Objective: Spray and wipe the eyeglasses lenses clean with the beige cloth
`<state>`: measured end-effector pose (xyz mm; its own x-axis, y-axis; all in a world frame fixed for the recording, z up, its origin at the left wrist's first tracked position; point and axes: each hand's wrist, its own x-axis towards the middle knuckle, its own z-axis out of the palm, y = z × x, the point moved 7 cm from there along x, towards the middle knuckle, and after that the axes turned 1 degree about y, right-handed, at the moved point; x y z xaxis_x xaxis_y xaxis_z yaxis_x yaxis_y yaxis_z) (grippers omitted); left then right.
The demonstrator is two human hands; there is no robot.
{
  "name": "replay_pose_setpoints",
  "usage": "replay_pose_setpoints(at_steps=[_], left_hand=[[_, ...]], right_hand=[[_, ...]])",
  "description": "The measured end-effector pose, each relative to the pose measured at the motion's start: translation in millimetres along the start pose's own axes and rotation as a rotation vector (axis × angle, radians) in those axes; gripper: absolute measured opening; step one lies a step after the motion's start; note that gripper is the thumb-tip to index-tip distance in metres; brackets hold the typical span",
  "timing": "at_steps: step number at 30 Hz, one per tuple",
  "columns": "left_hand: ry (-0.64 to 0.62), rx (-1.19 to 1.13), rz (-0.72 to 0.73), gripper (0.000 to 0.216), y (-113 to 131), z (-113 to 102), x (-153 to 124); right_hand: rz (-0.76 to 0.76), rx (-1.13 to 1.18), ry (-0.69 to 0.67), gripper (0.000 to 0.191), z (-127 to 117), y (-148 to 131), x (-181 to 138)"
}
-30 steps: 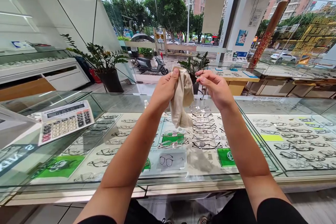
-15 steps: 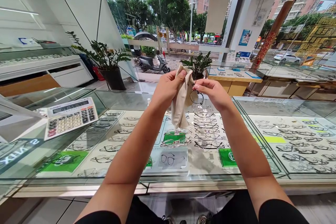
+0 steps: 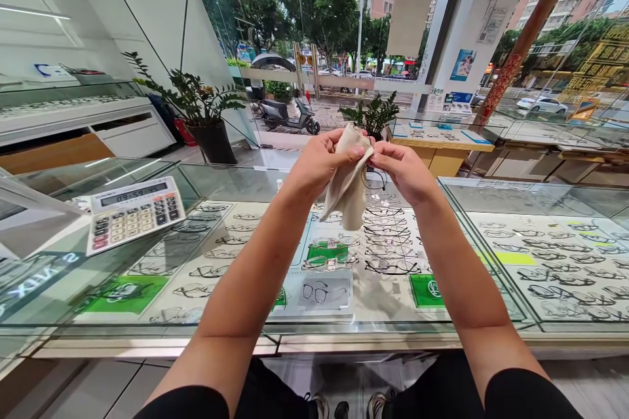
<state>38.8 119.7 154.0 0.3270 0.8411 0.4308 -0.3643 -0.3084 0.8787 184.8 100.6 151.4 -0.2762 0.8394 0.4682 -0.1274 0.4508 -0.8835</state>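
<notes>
A beige cleaning cloth (image 3: 348, 186) hangs from my left hand (image 3: 322, 160), whose thumb and fingers are closed on it. Close to it on the right, my right hand (image 3: 400, 170) pinches a pair of dark, thin-rimmed eyeglasses (image 3: 377, 181). One round lens dangles below the fingertips; the rest of the frame is hidden by the cloth and fingers. The cloth's upper edge touches the glasses between both hands. Both hands are held up above the glass display counter (image 3: 295, 330).
Rows of eyeglasses (image 3: 390, 266) lie under the counter's glass. A calculator (image 3: 135, 213) stands on the left of it. Beyond are a potted plant (image 3: 209, 134), another plant (image 3: 376, 114) and a wooden display table (image 3: 442, 144) near the window.
My hands have come closer together. The cloth has swung right against the glasses and bunched up, covering more of the frame. The view has shifted slightly.
</notes>
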Motion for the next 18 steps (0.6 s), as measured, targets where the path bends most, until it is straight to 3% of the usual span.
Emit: replay_pose_setpoints(at_steps=[14,18], left_hand=[[0.172,0.001,0.172,0.049,-1,-13,3],[0.074,-0.002,0.134,0.056,-4,-7,7]], right_hand=[[-0.069,-0.087,0.040,0.033,-2,-3,1],[-0.042,-0.020,0.034,0.037,0,-2,1]])
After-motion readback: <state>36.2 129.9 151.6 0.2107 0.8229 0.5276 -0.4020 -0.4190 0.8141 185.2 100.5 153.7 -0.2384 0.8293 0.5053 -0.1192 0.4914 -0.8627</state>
